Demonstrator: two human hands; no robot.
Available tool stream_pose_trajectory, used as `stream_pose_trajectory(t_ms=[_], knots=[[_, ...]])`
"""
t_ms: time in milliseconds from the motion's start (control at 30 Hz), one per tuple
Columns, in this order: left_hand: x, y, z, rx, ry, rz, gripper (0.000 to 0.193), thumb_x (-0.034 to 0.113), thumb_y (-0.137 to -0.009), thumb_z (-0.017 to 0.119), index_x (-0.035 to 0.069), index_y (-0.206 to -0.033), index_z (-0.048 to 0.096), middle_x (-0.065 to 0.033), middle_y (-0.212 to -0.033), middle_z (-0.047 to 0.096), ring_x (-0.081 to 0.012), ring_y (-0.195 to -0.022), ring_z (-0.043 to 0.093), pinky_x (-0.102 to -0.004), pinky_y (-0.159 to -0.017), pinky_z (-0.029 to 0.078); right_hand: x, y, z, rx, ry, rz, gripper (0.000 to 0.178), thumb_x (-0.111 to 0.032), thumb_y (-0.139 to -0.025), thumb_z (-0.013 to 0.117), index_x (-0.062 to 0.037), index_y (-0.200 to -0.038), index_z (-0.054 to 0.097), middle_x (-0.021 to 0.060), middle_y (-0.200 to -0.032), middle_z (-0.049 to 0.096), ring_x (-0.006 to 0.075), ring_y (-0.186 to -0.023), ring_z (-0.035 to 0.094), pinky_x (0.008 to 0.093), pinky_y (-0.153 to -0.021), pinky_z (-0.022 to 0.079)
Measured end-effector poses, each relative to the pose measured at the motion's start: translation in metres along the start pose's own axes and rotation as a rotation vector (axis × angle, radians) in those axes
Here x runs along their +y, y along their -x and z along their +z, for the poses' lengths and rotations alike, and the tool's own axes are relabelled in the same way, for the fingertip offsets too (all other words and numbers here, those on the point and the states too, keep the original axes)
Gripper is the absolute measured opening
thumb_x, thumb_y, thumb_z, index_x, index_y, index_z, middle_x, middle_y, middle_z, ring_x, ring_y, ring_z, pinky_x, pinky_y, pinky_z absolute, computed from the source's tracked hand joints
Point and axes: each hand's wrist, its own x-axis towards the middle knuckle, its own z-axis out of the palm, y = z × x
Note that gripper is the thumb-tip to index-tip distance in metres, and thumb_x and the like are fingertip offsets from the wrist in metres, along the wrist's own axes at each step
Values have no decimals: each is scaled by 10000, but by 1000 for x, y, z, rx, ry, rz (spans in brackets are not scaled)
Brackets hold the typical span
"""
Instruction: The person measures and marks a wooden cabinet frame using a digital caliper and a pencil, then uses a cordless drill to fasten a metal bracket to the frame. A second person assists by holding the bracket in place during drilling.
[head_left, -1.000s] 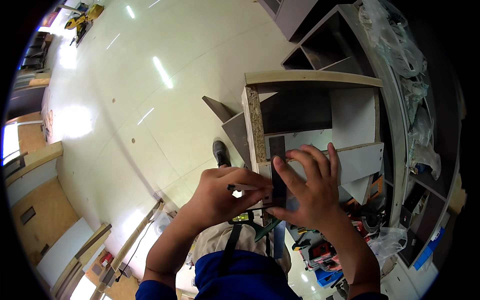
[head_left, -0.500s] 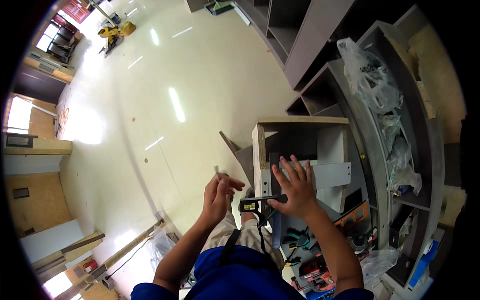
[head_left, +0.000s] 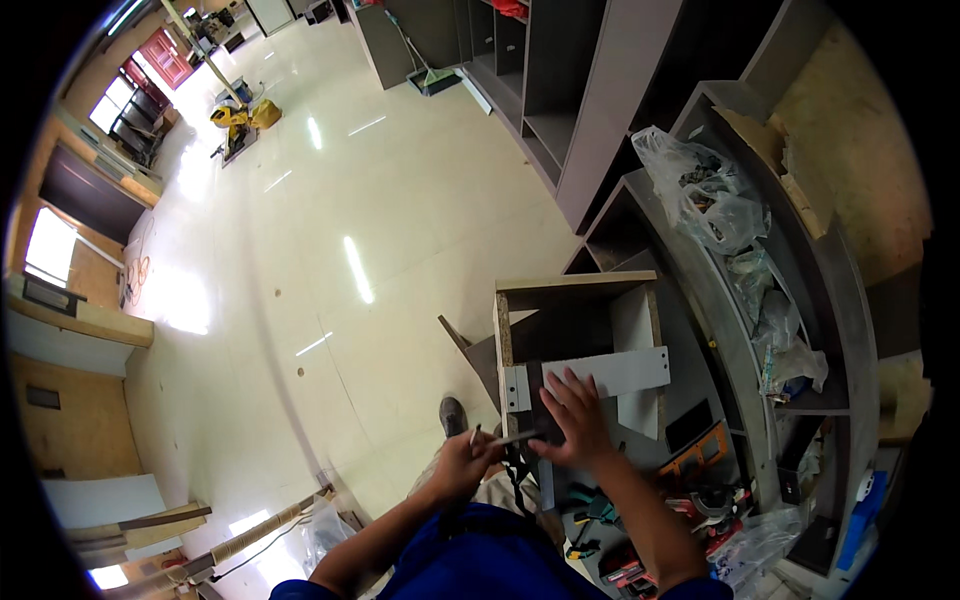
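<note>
A white strip with small holes near its ends lies across an open box-like cabinet frame. The dark blade of a combination square crosses the strip near its left end, and its head is seen nearly edge-on at the near side. My right hand rests with fingers spread on the strip, beside the blade, its thumb near the square's head. Just left of that head, my left hand is closed around a thin pencil-like stick, mostly hidden by the fingers.
Power tools and green-and-black clamps lie right of my legs. Grey shelving bears plastic bags along the right. Across the tiled floor stand yellow equipment and a green broom. Boards line the left.
My left hand has come right and nearer, up beside the square's head. My right hand stays on the strip, its fingers drawn closer together. The whole view has tilted up.
</note>
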Motion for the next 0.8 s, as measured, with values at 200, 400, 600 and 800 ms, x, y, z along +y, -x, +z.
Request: stream_pose_trajectory(t_ms=[200, 400, 600, 800], knots=[[18, 39, 4, -47, -145, 305, 174, 86, -934, 767, -11, -1069, 716, -90, -854, 743, -134, -736, 662, -285, -653, 512, -59, 75, -8, 122, -347, 420, 758, -249, -831, 844, -24, -1458, 482, 228, -1423, 592, 399, -1337, 580, 496, -1114, 456], [66, 33, 6, -246, -194, 339, 207, 98, -847, 840, 62, -950, 665, -101, -869, 741, -243, -765, 733, -341, -665, 567, -97, 73, -12, 273, -733, 723, 547, -156, -825, 825, 11, -1279, 567, 129, -1052, 753, 270, -945, 746, 378, -890, 563], [79, -6, -17, -564, -196, 569, 261, 137, -879, 828, 14, -993, 628, -160, -1087, 718, -309, -904, 741, -368, -758, 604, -98, 46, -6, 336, -547, 642, 605, -67, -853, 773, 18, -1367, 466, 120, -1007, 738, 246, -926, 741, 358, -843, 565], [116, -60, -51, -805, -2, 624, 351, 151, -897, 818, 26, -897, 489, -193, -1153, 688, -359, -1033, 709, -392, -825, 589, -94, 16, 10, 446, -896, 861, 571, 21, -877, 732, -15, -1388, 480, 71, -930, 682, 154, -824, 692, 283, -714, 550]])
